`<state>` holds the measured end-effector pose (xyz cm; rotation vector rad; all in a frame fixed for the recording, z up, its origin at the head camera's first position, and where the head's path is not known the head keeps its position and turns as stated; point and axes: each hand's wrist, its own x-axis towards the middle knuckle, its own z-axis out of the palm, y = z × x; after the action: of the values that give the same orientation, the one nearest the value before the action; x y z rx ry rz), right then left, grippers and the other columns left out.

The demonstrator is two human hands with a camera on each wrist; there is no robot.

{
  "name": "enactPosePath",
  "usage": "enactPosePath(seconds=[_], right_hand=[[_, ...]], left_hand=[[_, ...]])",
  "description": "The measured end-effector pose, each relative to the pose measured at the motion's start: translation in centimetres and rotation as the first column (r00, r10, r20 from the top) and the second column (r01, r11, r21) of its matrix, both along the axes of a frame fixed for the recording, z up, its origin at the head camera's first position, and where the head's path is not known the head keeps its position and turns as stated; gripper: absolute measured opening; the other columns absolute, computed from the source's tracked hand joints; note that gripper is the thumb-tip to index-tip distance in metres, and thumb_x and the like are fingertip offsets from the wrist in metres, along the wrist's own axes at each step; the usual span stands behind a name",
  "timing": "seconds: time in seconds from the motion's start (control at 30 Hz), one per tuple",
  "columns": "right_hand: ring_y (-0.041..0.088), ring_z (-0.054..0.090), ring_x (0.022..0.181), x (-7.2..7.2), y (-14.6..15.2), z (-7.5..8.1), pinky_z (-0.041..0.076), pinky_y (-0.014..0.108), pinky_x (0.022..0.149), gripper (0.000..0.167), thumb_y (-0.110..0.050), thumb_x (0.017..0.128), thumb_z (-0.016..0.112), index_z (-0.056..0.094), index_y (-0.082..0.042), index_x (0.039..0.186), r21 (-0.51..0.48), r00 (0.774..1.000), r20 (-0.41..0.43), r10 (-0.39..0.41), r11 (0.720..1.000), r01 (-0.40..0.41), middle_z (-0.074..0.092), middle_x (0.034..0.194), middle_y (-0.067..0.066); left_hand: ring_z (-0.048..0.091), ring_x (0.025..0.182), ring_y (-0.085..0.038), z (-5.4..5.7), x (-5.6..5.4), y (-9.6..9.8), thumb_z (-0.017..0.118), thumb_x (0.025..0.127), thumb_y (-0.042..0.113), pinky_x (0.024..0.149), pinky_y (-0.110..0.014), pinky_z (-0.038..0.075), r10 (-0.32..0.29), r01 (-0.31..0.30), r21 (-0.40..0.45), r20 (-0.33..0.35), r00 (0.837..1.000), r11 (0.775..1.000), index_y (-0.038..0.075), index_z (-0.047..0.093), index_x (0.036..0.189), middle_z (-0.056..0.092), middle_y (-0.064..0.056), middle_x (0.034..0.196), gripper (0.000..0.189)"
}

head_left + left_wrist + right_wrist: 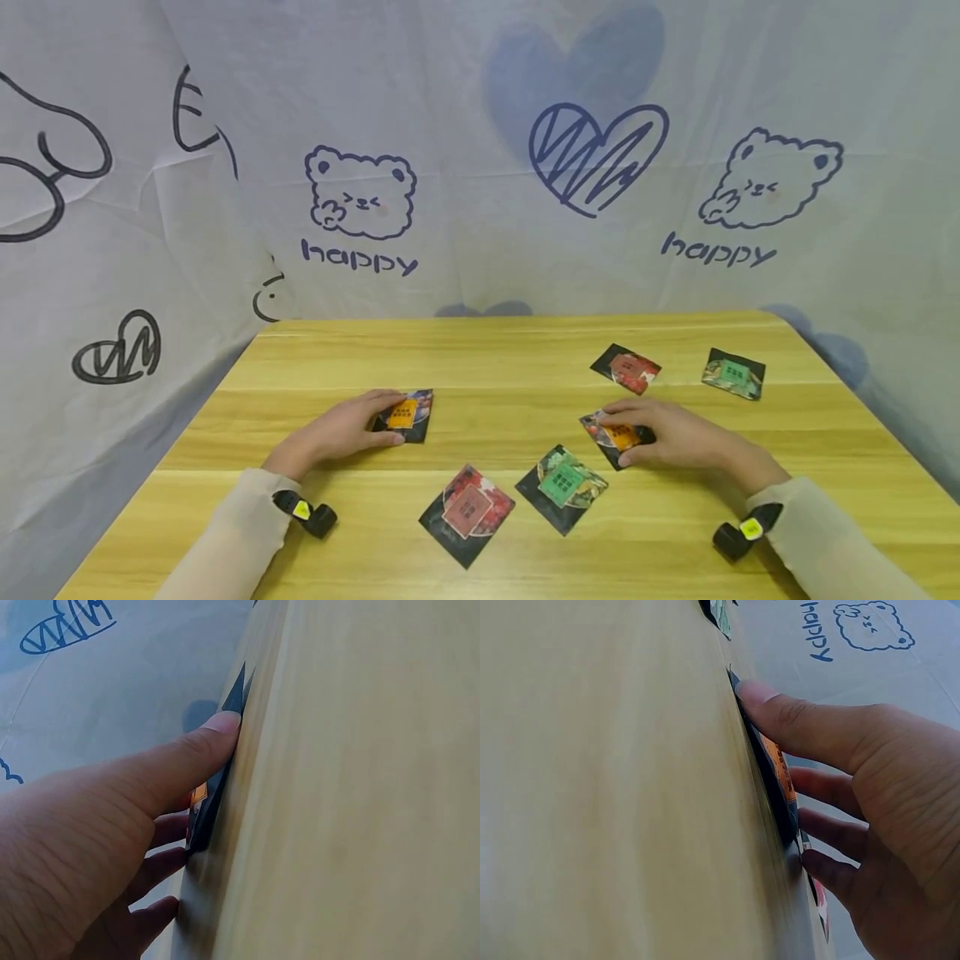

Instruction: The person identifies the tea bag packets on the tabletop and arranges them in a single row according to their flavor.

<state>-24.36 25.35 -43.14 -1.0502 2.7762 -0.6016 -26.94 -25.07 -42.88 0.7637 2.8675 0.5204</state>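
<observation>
In the head view, my left hand [341, 429] holds a flat square black packet with an orange label [416, 417] by its edges at the left of the table. The left wrist view shows my thumb [223, 722] on the near edge of that packet [212, 814], fingers at the far side. Right of centre, my right hand [682, 435] grips a second orange-label packet [609, 433] the same way. From the right wrist, its thumb [756, 694] presses one edge of the packet [771, 780]. Both packets are partly hidden by the fingers and lie at or close to the tabletop.
A red-label packet [467, 512] and a green-label packet [562, 487] lie near the front middle of the wooden table [322, 358]. Behind the right hand lie another red-label packet [628, 368] and green-label packet [733, 373]. A printed cloth [465, 208] hangs behind the table.
</observation>
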Motion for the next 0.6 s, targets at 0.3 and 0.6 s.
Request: enactPosePath(seconds=[0.3, 0.6], right_hand=[[0.041, 0.041, 0.132, 0.1, -0.5, 0.4, 0.036, 0.061, 0.103, 0.067, -0.053, 0.087, 0.068, 0.055, -0.018, 0.142, 0.017, 0.999, 0.013, -0.038, 0.999, 0.038, 0.046, 0.147, 0.010], [0.040, 0.040, 0.134, -0.3, -1.6, 0.4, 0.036, 0.060, 0.103, 0.066, -0.052, 0.088, 0.068, 0.053, -0.020, 0.143, 0.032, 0.998, 0.015, -0.064, 0.997, 0.063, 0.044, 0.148, 0.010]], left_hand=[[0.040, 0.135, -0.036, -0.1, -0.1, -0.1, 0.062, 0.088, 0.060, 0.107, -0.054, 0.036, -0.002, 0.001, 0.021, 0.012, 1.000, 1.000, 0.016, 0.041, 0.151, 0.037, -0.013, 0.152, 0.079], [0.038, 0.136, -0.037, -0.3, -0.2, -0.3, 0.063, 0.086, 0.061, 0.107, -0.056, 0.035, 0.019, -0.020, 0.032, 0.015, 1.000, 0.999, 0.016, 0.043, 0.150, 0.038, -0.015, 0.152, 0.081]])
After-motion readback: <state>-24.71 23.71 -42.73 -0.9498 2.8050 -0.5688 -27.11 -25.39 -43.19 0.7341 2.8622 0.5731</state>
